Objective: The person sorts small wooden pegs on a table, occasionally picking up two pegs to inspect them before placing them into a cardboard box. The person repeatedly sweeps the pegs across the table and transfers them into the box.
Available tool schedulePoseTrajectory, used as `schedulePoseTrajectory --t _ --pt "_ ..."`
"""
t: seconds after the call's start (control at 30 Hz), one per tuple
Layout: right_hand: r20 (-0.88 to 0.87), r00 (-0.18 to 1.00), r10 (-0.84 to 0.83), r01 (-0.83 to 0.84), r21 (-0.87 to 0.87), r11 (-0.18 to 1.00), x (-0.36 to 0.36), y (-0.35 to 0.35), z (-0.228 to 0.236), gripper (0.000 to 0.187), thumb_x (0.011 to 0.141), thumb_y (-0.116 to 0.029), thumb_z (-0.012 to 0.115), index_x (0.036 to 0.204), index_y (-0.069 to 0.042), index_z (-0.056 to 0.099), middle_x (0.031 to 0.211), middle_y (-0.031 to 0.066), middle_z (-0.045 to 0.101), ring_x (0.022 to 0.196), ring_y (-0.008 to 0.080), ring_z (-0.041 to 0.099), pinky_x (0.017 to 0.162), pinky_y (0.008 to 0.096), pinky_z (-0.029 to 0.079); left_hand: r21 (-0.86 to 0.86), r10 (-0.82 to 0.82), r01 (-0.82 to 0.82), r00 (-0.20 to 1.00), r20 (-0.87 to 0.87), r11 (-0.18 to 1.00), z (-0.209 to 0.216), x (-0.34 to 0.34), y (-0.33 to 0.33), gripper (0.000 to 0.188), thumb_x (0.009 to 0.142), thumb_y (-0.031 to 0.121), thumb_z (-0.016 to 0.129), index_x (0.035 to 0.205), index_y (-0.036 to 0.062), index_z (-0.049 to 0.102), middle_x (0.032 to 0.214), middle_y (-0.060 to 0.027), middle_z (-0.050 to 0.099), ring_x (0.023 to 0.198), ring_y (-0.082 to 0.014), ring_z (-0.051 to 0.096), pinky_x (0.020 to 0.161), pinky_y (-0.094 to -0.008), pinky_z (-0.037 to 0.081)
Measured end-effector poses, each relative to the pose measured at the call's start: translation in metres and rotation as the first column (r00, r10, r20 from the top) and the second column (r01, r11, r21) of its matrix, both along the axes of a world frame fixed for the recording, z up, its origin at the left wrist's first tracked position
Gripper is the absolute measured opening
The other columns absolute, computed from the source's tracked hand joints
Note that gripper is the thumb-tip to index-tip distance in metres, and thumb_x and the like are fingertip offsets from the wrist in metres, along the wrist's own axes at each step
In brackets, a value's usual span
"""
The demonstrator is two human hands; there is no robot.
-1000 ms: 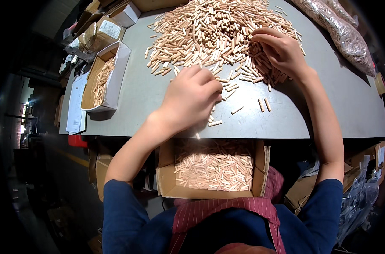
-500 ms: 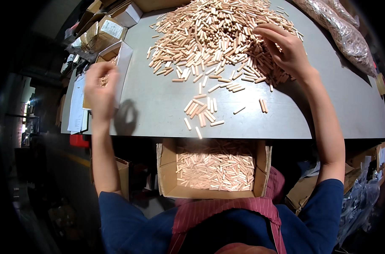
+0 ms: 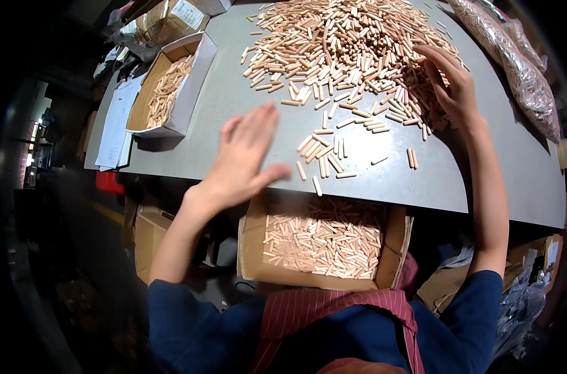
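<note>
A big heap of short wooden dowel pins (image 3: 339,47) covers the far middle of the grey table (image 3: 227,75). A loose scatter of dowel pins (image 3: 321,149) lies nearer the front edge. My left hand (image 3: 243,159), a little blurred, hovers left of that scatter with fingers stretched and thumb apart, holding nothing. At the heap's right side is my right hand (image 3: 456,87), its fingers curved and apart, nothing visible between them. Below the table edge, an open cardboard box (image 3: 253,252) contains many dowel pins. A white-sided box (image 3: 193,87) at the left holds more of them.
Paper sheets (image 3: 116,128) lie at the table's left edge. A clear plastic bag (image 3: 505,62) filled with small pieces lies along the right side. Taped cartons (image 3: 171,22) stand at the back left. Crumpled plastic (image 3: 523,311) and cardboard are at the lower right.
My left hand has left the white-sided box and moved right, its curled fingers now stretched out. My right hand stays by the heap. The whole view has shifted somewhat.
</note>
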State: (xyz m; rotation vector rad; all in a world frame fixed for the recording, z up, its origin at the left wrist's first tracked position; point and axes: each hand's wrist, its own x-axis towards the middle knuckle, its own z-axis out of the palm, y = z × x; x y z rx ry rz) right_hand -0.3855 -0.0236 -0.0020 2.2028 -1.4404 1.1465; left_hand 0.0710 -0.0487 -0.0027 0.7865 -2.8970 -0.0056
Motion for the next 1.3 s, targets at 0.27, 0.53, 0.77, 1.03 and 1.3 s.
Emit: schedulePoseTrajectory --t 0.27,0.53,0.77,1.03,1.3 --pt "-0.037 0.998 0.05 -0.05 0.002 0.999 0.006 -0.002 0.001 0.033 0.102 0.0 0.065 0.133 -0.008 0.072 0.127 0.0133 0.076 0.112 0.0318 0.075 0.095 0.0385 0.06 0.028 -0.106 0.105 0.994 0.028 0.994 0.003 -0.026 0.019 0.131 0.087 0.088 0.054 0.167 -0.0092 0.019 0.174 -0.0286 0.023 0.163 -0.0423 0.023 0.129 -0.0574 0.014" --pt "0.067 0.998 -0.007 0.002 0.073 0.997 0.009 0.003 -0.001 0.048 0.106 0.001 0.061 0.152 -0.011 0.058 0.132 0.011 0.074 0.114 0.0202 0.075 0.096 0.0337 0.06 0.093 -0.214 0.218 0.975 -0.056 0.971 0.008 -0.055 0.026 0.125 0.086 0.077 0.068 0.167 -0.0071 0.022 0.172 -0.0309 0.025 0.162 -0.0439 0.023 0.13 -0.0611 0.014" --pt "0.112 0.994 0.019 -0.029 0.09 0.995 0.014 0.004 0.002 0.051 0.104 0.004 0.063 0.154 -0.008 0.057 0.134 0.0122 0.073 0.121 0.0204 0.073 0.1 0.0333 0.061 0.119 -0.308 0.316 0.948 -0.078 0.941 0.004 -0.097 0.033 0.121 0.091 0.083 0.055 0.169 -0.0039 0.022 0.175 -0.029 0.019 0.163 -0.048 0.017 0.131 -0.0601 0.012" --pt "0.087 0.996 0.0 0.002 -0.024 1.0 0.013 -0.002 0.0 0.044 0.101 -0.01 0.071 0.143 -0.017 0.063 0.12 0.009 0.078 0.093 0.0287 0.078 0.078 0.0392 0.063 0.019 -0.403 0.406 0.911 -0.093 0.914 -0.008 -0.144 0.048 0.098 0.093 0.073 0.06 0.171 0.0201 0.032 0.178 -0.0136 0.026 0.164 -0.0456 0.017 0.122 -0.0791 0.01" --pt "0.014 0.999 0.04 -0.04 -0.022 0.999 0.016 0.001 0.001 0.032 0.099 -0.005 0.07 0.13 -0.012 0.071 0.118 0.0083 0.076 0.093 0.0291 0.076 0.077 0.037 0.061 0.164 -0.449 0.472 0.879 -0.158 0.866 -0.007 -0.121 0.051 0.081 0.096 0.044 0.07 0.164 0.0111 0.042 0.172 -0.0148 0.038 0.16 -0.0365 0.032 0.129 -0.0616 0.023"
